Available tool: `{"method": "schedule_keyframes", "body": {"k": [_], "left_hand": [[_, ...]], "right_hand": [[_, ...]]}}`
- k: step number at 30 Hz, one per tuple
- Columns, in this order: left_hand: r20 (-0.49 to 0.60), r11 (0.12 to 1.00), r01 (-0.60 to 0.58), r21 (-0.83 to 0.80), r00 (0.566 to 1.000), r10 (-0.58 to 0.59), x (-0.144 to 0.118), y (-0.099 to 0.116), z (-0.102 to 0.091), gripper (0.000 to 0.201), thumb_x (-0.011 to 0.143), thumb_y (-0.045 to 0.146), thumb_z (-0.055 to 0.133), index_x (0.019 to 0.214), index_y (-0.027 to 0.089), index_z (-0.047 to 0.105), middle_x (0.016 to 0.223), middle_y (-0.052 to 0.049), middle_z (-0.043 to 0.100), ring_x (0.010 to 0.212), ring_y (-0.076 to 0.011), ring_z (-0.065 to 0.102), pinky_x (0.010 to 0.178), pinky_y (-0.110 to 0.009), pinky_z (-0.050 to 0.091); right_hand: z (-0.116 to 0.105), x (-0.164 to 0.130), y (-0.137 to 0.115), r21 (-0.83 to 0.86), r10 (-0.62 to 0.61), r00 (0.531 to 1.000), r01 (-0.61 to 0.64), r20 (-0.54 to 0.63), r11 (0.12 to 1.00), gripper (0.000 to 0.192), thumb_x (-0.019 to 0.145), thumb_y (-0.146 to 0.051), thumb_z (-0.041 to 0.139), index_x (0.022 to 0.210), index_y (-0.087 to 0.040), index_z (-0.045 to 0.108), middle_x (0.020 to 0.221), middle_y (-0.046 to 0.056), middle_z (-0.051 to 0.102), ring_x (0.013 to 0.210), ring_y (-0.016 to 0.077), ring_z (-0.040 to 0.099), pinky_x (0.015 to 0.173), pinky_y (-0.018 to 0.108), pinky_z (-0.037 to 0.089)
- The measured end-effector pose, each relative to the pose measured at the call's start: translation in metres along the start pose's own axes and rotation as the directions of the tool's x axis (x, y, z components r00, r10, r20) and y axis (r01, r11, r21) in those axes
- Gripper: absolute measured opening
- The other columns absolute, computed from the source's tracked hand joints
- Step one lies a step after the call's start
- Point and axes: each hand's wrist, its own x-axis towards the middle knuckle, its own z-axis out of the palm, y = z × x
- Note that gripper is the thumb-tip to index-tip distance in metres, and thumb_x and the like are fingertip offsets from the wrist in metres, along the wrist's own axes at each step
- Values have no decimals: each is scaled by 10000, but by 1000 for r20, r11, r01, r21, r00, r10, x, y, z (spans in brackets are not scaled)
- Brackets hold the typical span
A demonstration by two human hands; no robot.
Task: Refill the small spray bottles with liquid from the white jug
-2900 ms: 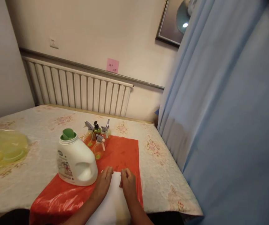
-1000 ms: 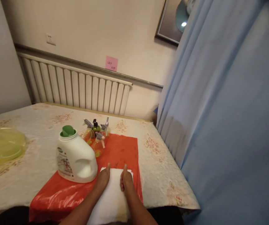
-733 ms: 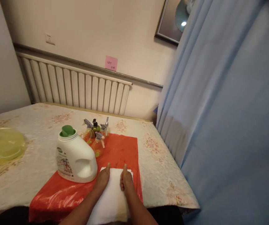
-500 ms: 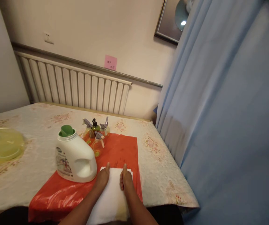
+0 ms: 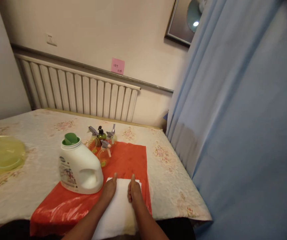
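Grip on both sides shows curled fingers and raised thumbs in the head view, the left hand (image 5: 109,189) at the left edge of the white sheets (image 5: 120,213) and the right hand (image 5: 135,190) at the right, though I cannot tell whether either is closed on them. Those sheets lie on red plastic (image 5: 131,156), right of a white jug (image 5: 78,163) with a green cup (image 5: 71,139) in its mouth. Small bottles (image 5: 104,156) cluster beyond, and yellow plastic (image 5: 3,153) lies well apart, far left on the floral cover (image 5: 168,186).
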Motion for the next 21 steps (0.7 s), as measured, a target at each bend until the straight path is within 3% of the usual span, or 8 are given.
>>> {"method": "schedule_keyframes", "body": {"k": [21], "left_hand": [[14, 1000, -3, -3, 1000, 3, 2, -3, 1, 878, 868, 673, 41, 814, 99, 703, 1030, -305, 746, 1081, -398, 684, 991, -453, 476]], "right_hand": [[0, 0, -1, -37, -7, 1000, 7, -5, 999, 623, 978, -647, 285, 505, -246, 345, 350, -77, 317, 238, 84, 284, 283, 209, 207]]}}
